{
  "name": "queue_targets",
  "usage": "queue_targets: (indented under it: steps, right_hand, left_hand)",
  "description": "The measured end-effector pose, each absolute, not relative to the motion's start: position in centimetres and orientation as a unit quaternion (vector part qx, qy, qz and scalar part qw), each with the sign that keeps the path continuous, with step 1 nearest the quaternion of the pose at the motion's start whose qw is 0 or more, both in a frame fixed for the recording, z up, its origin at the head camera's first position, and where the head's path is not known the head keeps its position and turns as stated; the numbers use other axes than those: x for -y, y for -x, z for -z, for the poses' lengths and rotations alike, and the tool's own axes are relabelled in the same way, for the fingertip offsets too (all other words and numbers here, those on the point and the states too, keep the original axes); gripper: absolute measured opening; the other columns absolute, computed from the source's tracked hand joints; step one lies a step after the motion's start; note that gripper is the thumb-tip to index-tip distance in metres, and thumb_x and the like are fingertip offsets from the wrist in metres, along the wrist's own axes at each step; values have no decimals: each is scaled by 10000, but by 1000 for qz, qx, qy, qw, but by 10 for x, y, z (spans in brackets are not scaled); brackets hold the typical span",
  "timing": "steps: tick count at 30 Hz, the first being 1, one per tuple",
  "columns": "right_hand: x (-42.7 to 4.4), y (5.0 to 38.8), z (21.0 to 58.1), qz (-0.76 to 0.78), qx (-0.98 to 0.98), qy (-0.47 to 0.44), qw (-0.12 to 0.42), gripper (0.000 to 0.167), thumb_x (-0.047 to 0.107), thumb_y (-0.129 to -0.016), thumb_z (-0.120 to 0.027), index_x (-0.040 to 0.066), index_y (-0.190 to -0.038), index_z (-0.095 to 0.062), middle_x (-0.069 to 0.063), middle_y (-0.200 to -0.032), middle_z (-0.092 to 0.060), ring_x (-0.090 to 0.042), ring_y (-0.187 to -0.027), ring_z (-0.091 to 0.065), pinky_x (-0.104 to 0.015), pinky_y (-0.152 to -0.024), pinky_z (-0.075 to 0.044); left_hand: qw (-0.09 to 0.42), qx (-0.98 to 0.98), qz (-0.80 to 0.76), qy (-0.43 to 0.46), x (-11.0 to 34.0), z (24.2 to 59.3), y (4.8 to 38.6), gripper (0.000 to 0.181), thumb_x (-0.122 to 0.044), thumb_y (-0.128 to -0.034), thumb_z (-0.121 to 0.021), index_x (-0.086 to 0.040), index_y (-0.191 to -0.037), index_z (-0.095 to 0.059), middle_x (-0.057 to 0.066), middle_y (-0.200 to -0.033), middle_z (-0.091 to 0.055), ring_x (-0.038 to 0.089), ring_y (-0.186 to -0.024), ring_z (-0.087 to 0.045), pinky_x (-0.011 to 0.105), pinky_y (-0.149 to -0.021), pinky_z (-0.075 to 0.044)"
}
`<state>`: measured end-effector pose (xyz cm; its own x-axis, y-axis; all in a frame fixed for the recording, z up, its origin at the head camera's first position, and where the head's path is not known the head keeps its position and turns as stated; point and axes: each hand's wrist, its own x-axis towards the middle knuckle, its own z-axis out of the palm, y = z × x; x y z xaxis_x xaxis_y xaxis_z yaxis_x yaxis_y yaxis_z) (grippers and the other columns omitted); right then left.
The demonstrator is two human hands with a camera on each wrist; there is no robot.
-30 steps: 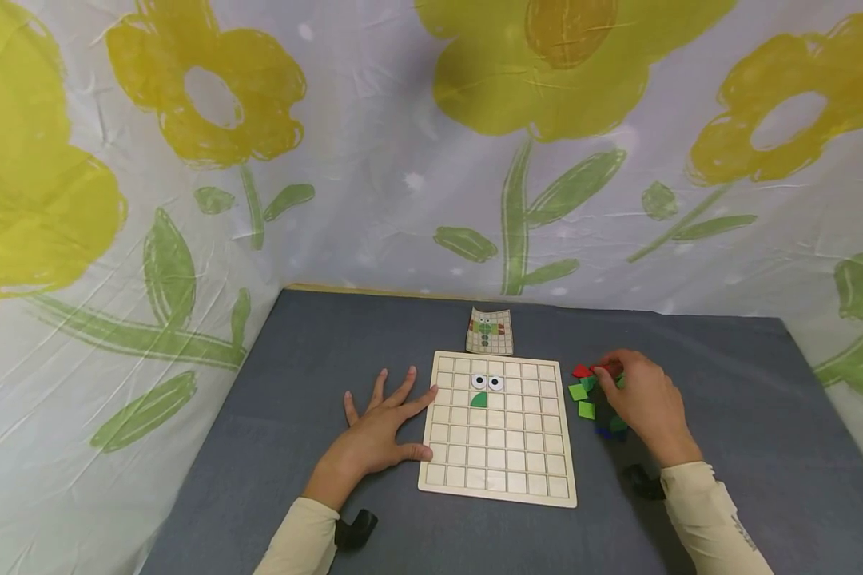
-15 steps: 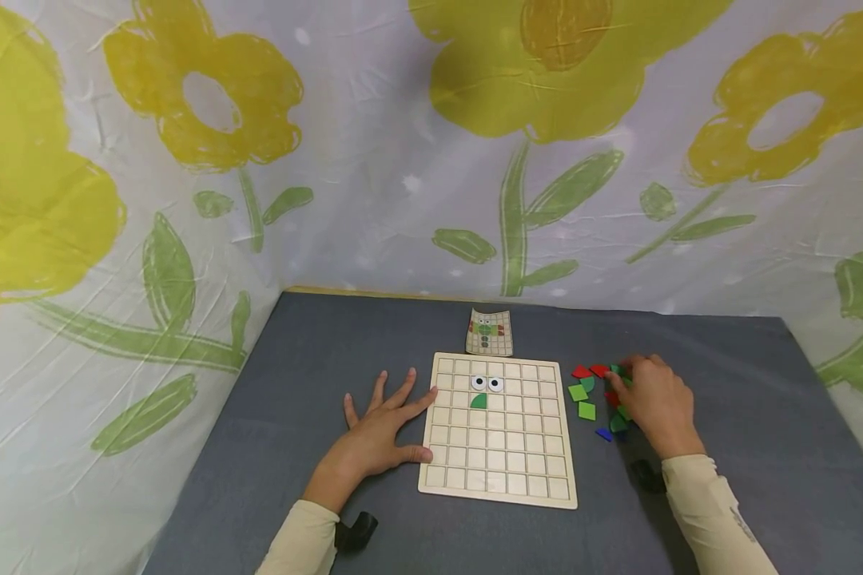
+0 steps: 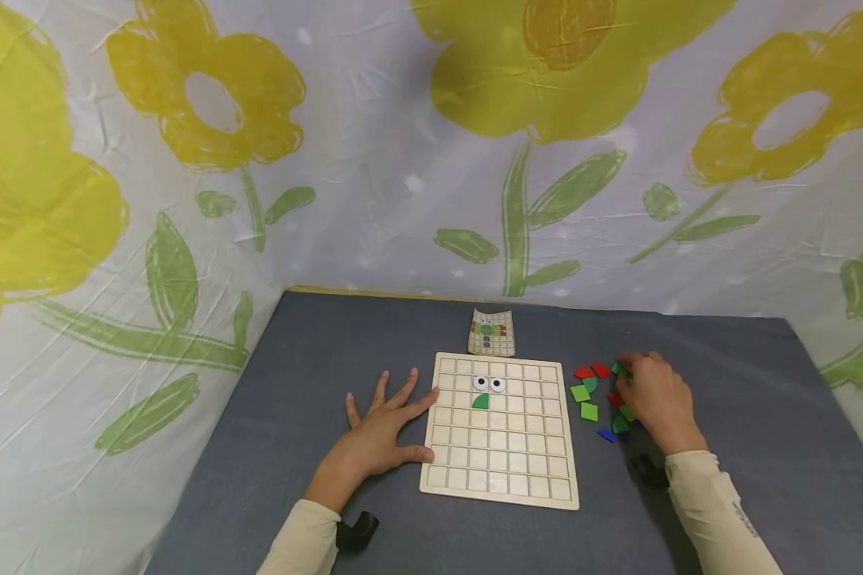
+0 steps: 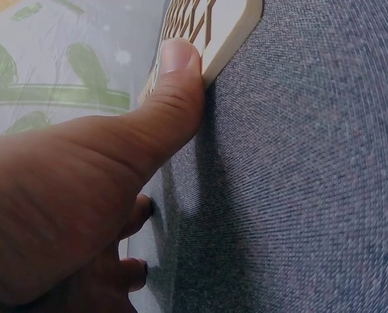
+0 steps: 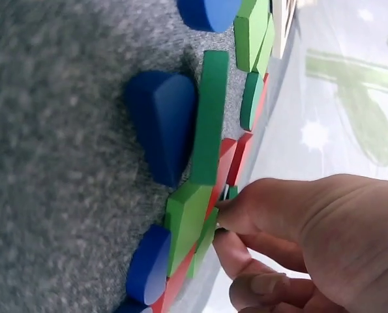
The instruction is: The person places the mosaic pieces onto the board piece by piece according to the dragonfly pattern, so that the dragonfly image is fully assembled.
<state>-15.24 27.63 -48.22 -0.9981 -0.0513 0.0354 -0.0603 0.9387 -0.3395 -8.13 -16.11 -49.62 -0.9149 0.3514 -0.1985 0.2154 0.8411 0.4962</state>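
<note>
My left hand [image 3: 375, 438] rests with spread fingers at the left side of a wooden grid board [image 3: 507, 461]; its thumb lies on the board's edge in the left wrist view. Two round eye pieces [image 3: 480, 383] and a green quarter-circle tile [image 3: 480, 402] sit on the board. Right of it, my right hand [image 3: 658, 403] reaches into loose coloured tiles. In the right wrist view, thumb and forefinger tips come close together by a light green tile [image 5: 207, 238]; whether they pinch it is unclear.
Behind the board lies a small picture card [image 3: 492, 334]. Loose tiles include red [image 3: 583, 372], light green [image 3: 588, 411] and blue [image 3: 606, 436] ones. A flower-printed cloth [image 3: 374, 200] closes off the far side of the dark table [image 3: 359, 331].
My right hand has shifted slightly to the right from the red tiles, uncovering more of the pile, then stayed nearly still. My left hand keeps its place on the board's edge.
</note>
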Motion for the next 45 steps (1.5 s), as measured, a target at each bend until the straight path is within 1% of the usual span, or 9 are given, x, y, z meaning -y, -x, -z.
queue_targets:
  steps: [6,10,14,18,25,30,38,41,45]
  right_hand:
    - [-278,154,482,-181,983,-42,0,316,92,-929,-730,-77,-1196,-709,-267,-1115,-626,-327,-750,-647,-459,-541,-535]
    - [-277,156,481,-180,982,-49,-14,335,135,-927,-762,-51,-1196,-692,-245,-1127,-622,-346,-809,-653,-515,-610,-560]
    - [-275,158,481,-174,983,-55,-33,397,197,-949,-773,-33,-1257,-673,-246,-1167,-628,-391,-904,-670,-583,-697,-571]
    - [-273,159,480,-170,983,-61,-40,394,207,-973,-766,-25,-1280,-680,-248,-1192,-637,-407,-944,-683,-596,-732,-578]
    - [-275,159,482,-169,982,-68,-53,366,224,-943,-782,-41,-1178,-690,-233,-1121,-647,-314,-818,-650,-533,-665,-565]
    - [-274,158,482,-167,982,-66,-63,409,257,-927,-786,-50,-1173,-673,-212,-1064,-687,-288,-826,-654,-524,-675,-569]
    - [-251,142,465,-189,977,-100,-14,375,258,-947,-761,-11,-1204,-710,-197,-1126,-698,-314,-874,-695,-485,-622,-570]
    - [-233,133,460,-196,971,-135,10,310,248,-951,-754,45,-1185,-729,-150,-1120,-689,-232,-791,-662,-401,-563,-528]
    - [-205,123,461,-194,963,-183,45,215,226,-941,-763,94,-1109,-739,-74,-1032,-678,-111,-686,-565,-302,-517,-453]
  left_hand:
    - [139,-949,-240,-149,161,495,81,970,-604,-816,-802,-406,-1655,-357,9,-1776,-127,455,-1615,85,882,-1084,108]
    - [136,-950,-240,-148,162,496,81,972,-609,-813,-802,-408,-1653,-358,6,-1775,-128,455,-1615,80,883,-1084,102]
    - [134,-950,-240,-148,162,498,82,971,-617,-811,-799,-410,-1652,-360,7,-1776,-130,457,-1616,77,886,-1083,98]
    - [134,-950,-241,-148,162,498,82,970,-619,-812,-798,-412,-1652,-359,5,-1776,-128,456,-1616,75,885,-1085,96]
    - [137,-949,-242,-150,161,498,82,966,-603,-818,-801,-403,-1654,-359,6,-1777,-120,457,-1614,85,882,-1084,108]
    - [136,-948,-243,-152,161,499,81,960,-593,-818,-808,-404,-1650,-369,11,-1776,-126,456,-1614,84,881,-1083,111]
    - [138,-948,-243,-151,161,498,81,959,-598,-819,-802,-413,-1651,-362,-1,-1777,-117,447,-1615,94,876,-1087,118]
    - [138,-949,-243,-149,161,497,80,960,-594,-817,-806,-411,-1650,-365,0,-1777,-120,448,-1616,90,877,-1087,116]
    - [137,-948,-247,-148,160,496,80,959,-581,-818,-813,-406,-1650,-369,9,-1776,-122,453,-1614,90,878,-1085,119]
